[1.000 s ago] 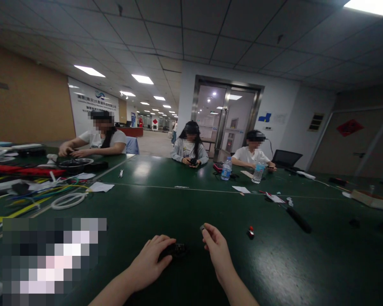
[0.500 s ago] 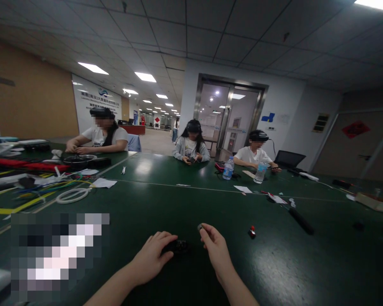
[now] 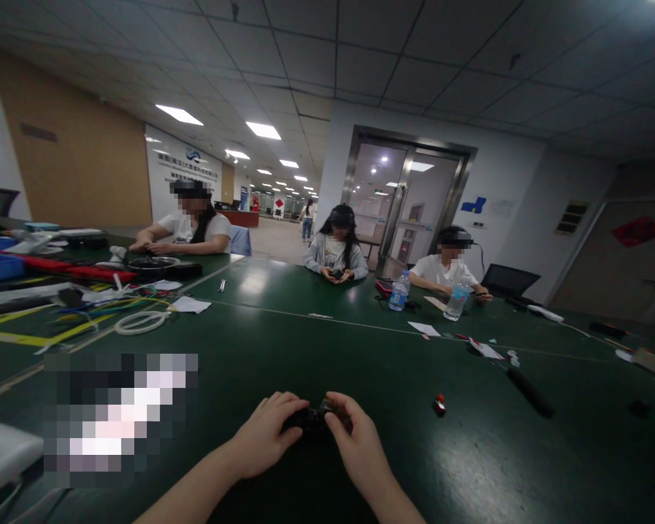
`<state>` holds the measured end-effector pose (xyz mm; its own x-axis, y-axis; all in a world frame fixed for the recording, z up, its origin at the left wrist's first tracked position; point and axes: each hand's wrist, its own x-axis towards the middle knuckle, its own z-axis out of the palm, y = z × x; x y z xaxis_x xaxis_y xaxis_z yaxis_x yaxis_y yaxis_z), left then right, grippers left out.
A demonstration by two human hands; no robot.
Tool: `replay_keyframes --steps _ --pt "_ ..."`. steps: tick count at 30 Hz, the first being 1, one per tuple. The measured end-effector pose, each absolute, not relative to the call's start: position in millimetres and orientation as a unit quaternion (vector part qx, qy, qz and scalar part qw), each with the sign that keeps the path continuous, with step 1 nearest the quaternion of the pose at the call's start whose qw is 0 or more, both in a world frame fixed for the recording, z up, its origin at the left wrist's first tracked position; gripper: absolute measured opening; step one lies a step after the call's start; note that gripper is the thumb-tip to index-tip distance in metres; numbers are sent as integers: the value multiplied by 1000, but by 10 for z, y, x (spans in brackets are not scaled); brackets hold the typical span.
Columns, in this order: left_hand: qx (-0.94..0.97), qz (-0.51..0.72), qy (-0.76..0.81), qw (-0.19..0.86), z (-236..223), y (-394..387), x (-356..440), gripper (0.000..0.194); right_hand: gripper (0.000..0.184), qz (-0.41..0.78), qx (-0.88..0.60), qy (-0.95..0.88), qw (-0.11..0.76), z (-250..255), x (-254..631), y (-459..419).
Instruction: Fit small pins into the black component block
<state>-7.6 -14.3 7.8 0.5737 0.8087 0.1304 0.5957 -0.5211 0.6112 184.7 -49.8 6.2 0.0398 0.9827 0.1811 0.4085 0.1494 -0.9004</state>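
My left hand point(image 3: 265, 435) rests on the green table point(image 3: 284, 349), its fingers curled over a small black object point(image 3: 308, 420) and holding it down. My right hand point(image 3: 354, 444) has come against the same object from the right, fingers bent, pinching something small and grey at the object's top edge. What that piece is I cannot make out. Both hands meet near the front middle of the table.
A small red and black piece point(image 3: 439, 405) lies right of my hands, a black stick point(image 3: 529, 391) beyond it. Three other people sit across the table. Two water bottles point(image 3: 399, 291), papers, a white ring point(image 3: 140, 322) and coloured cables lie farther off.
My right hand dropped and moved left until it met the black object under my left hand. The view shifted slightly to the left.
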Motion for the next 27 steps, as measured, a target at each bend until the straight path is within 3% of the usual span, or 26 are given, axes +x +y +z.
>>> replay_keyframes --steps 11,27 --pt "848 202 415 261 90 -143 -73 38 25 285 -559 -682 376 110 1761 -546" --pt "848 210 410 262 92 -153 -81 38 25 294 -559 -689 356 111 1778 -527"
